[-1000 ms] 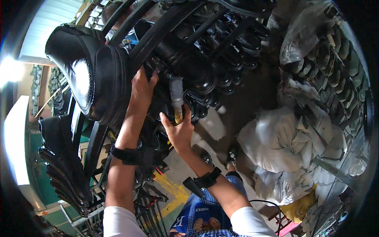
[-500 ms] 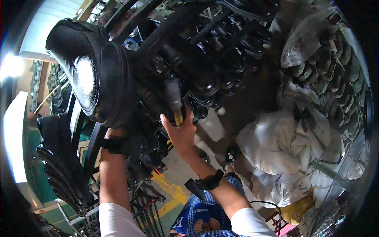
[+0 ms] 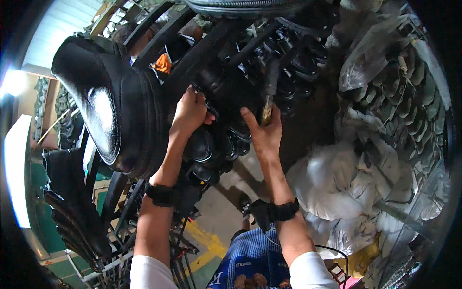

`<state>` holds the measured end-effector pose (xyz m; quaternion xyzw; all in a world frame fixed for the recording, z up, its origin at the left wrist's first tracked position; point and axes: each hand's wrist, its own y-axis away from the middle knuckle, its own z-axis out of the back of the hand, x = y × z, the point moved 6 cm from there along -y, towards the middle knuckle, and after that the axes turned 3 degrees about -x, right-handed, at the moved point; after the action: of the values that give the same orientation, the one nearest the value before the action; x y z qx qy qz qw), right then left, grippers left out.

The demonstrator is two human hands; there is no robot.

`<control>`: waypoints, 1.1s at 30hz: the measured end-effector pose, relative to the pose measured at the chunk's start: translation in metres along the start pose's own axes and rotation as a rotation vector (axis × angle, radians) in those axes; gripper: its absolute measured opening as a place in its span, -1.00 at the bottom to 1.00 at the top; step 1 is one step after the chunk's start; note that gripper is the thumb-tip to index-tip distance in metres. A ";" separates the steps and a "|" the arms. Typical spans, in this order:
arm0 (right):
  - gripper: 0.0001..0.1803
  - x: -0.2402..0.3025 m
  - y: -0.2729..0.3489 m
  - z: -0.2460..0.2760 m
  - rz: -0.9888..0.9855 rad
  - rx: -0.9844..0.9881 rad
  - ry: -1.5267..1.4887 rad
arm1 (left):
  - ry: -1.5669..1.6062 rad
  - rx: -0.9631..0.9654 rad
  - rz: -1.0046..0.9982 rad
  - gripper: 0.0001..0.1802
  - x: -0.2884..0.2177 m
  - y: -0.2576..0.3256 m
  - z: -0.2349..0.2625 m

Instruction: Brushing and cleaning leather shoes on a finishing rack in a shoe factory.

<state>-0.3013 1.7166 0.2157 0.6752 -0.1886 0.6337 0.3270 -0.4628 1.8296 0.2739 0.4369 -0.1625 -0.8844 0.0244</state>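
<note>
My left hand (image 3: pixel 192 113) reaches in among the black shoes on the dark rack, with its fingers closed on a black shoe part whose exact shape I cannot make out. To its right, my right hand (image 3: pixel 267 135) grips the yellowish handle of a brush-like tool (image 3: pixel 271 82), which stands upright with its grey, blurred end up. Just beyond and below the hands hang several black shoes (image 3: pixel 199 144). A big glossy black shoe (image 3: pixel 91 101) looms close at the left, its toe toward the lower left.
Dark rack bars (image 3: pixel 197 48) slant across the top. Folded black leather pieces (image 3: pixel 72 202) hang at the left. White bags (image 3: pixel 332 178) and stacked grey-green sole-shaped pieces (image 3: pixel 414 101) fill the right. Yellow lines mark the floor (image 3: pixel 207 245).
My left hand has come out from behind the large shoe, moving up and right to the shoes on the rack. My right hand has moved right and up with the brush-like tool.
</note>
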 end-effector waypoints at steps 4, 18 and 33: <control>-0.30 0.004 0.001 0.001 -0.119 0.125 0.010 | -0.060 -0.042 0.020 -0.78 -0.002 -0.001 0.001; -0.34 0.009 0.004 0.001 0.028 0.007 0.043 | -0.091 -0.180 -0.364 -0.75 0.061 -0.054 0.084; -0.50 -0.115 0.087 0.103 -0.301 0.074 -0.102 | 0.287 0.026 -0.098 -0.58 0.029 0.147 -0.044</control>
<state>-0.2983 1.5661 0.1226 0.7386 -0.0781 0.5491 0.3833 -0.4605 1.6736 0.2720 0.5665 -0.1471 -0.8108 -0.0013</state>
